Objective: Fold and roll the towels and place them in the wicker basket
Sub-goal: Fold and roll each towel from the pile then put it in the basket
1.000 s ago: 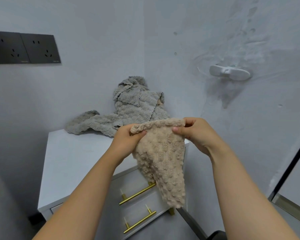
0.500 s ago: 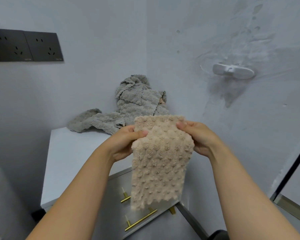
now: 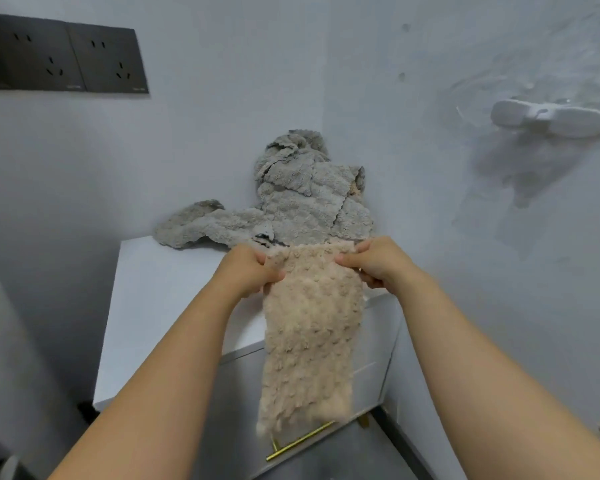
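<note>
Beige nubby towel (image 3: 312, 341) hangs in air across front edge of white tabletop (image 3: 160, 289), top corners pinched by left grip (image 3: 246, 271) and right grip (image 3: 378, 268); risk: free lower end dangles unsupported, so laying it down may skew the fold.

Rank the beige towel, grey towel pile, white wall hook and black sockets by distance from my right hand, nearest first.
1. Beige towel, gripped by the right hand.
2. Grey towel pile, just behind, on the cabinet.
3. White wall hook, upper right.
4. Black sockets, far upper left.

Blurred bottom hem of beige towel (image 3: 312, 334)
</note>
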Tool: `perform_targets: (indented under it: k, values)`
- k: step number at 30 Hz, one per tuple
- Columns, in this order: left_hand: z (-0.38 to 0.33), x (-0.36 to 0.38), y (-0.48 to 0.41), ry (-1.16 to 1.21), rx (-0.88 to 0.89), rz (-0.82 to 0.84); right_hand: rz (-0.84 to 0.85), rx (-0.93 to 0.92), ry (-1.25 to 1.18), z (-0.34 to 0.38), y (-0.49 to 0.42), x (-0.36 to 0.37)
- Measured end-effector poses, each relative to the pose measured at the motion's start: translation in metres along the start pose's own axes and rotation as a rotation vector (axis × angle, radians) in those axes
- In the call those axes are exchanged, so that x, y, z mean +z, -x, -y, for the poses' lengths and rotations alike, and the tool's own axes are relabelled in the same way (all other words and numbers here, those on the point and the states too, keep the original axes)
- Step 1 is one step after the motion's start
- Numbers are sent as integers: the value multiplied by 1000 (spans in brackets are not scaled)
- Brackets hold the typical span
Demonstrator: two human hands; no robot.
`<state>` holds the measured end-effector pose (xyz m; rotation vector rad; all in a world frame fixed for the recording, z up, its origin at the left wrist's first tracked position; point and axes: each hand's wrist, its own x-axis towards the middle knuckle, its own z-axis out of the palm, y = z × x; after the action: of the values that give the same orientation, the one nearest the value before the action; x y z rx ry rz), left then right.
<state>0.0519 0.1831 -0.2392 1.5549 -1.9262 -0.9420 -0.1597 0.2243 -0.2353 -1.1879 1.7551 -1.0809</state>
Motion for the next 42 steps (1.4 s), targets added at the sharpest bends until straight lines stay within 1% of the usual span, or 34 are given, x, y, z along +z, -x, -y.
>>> perform_targets:
  k: [2, 4, 8, 10, 12, 13, 16, 18, 20, 25, 28, 30, 33, 35, 37, 39, 42]
  values:
    - [6, 5, -9, -44, -15, -86, -32, -34, 58, 0, -12, 9]
    - [9, 9, -16, -1, -20, -175, -66, -63, 95, 3, -22, 17]
    - [10, 14, -25, 205, 12, -315, -183, -161, 61, 2, -39, 31]
    - [10, 16, -30, 307, 29, -337, -247, -209, 29, -3, -47, 34]
    - [15, 19, -35, 397, 36, -337, -258, -222, -29, -8, -52, 34]
    - [18, 20, -37, 441, 32, -322, -238, -218, -72, -10, -53, 34]
    - [26, 18, -42, 591, 18, -253, -117, -194, -212, -21, -51, 30]
    - [27, 13, -41, 665, 21, -193, -57, -184, -220, -29, -51, 26]
    - [28, 10, -39, 676, 39, -132, -13, -189, -210, -32, -50, 21]
    - [29, 4, -34, 620, 90, -9, 60, -215, -148, -38, -49, 9]
    - [34, -1, -33, 565, 134, 61, 80, -165, -141, -39, -48, 3]
    - [37, -4, -30, 502, 155, 92, 109, -150, -122, -39, -48, 0]
    - [37, -10, -26, 315, 184, 129, 148, -151, -30, -35, -44, -4]
    - [36, -14, -25, 306, 152, 160, 166, -163, 16, -30, -40, -6]
    - [37, -17, -30, 264, 141, 131, 197, -125, -13, -27, -39, -7]
    - [37, -17, -33, 112, 143, 74, 215, -107, -26, -26, -41, -9]
    - [34, -14, -34, -30, 153, 72, 204, -165, 131, -27, -40, -11]
